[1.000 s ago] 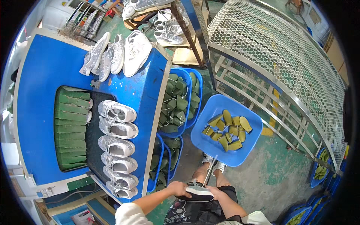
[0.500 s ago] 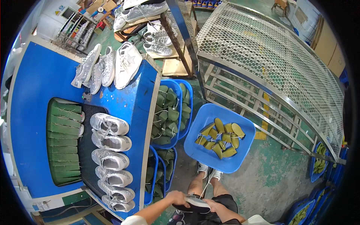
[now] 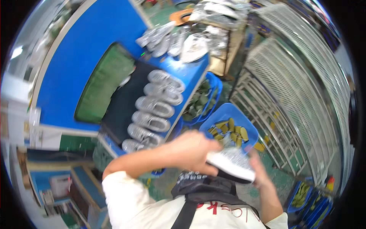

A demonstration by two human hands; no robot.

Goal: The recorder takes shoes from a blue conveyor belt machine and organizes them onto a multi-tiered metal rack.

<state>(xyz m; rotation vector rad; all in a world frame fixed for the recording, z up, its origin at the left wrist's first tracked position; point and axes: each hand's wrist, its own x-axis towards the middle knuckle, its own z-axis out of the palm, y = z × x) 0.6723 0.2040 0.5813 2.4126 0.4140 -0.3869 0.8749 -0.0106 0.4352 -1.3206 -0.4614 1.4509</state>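
A glittery silver shoe (image 3: 233, 159) with a white sole side and a black underside is held up in front of my body. My left hand (image 3: 194, 151) grips one end of it. Around the other end, my right hand (image 3: 260, 168) is closed, though motion smears its fingers. Just beyond the shoe, a blue basin (image 3: 220, 114) on the floor holds several olive-yellow shoe lasts (image 3: 241, 133). Left of my hands, a row of silver shoes (image 3: 155, 106) lies on a black conveyor belt (image 3: 124, 93) leading from a machine.
Green strips (image 3: 100, 86) hang in the opening of the blue machine (image 3: 89, 36). More shoes (image 3: 194, 47) sit on its far ledge. Blue tubs of green lasts (image 3: 198, 100) stand beside it. A metal mesh rack (image 3: 282, 72) is at right, with blue crates (image 3: 305, 204) near its foot.
Both hands have raised the shoe from low by my legs to in front of my body. It has turned, showing its glittery side. My view has swung and tilted.
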